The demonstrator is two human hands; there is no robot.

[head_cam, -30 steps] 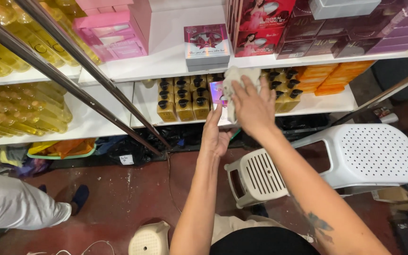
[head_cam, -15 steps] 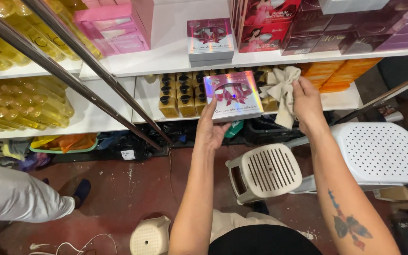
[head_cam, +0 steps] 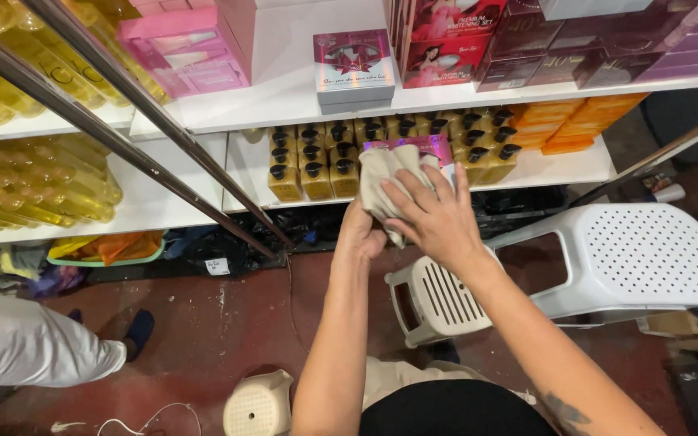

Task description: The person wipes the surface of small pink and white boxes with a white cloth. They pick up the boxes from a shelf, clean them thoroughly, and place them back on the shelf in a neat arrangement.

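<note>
White shelving fills the upper view: two tiers, crossed by slanted metal bars. The upper tier carries pink and purple gift boxes; the lower tier carries rows of amber pump bottles and orange packs. Yellow bottles crowd the far left shelves. On the red floor below stands a white perforated plastic stool, with a smaller one near the bottom edge. Another person's pale sleeve shows at lower left.

Work item: a flat pink box, held in front of the lower tier, off the shelf. Only its top edge is visible; the rest is covered.

Left hand: grip closed under the box's lower end, supporting it.
Right hand: fingers spread, pressing a beige cloth flat against the box face.

Judgement: wiping of this box is under way, not finished, since the cloth lies on the face. The box is not yet set back on a shelf. Whether neighbouring boxes are already cleaned cannot be told.
</note>
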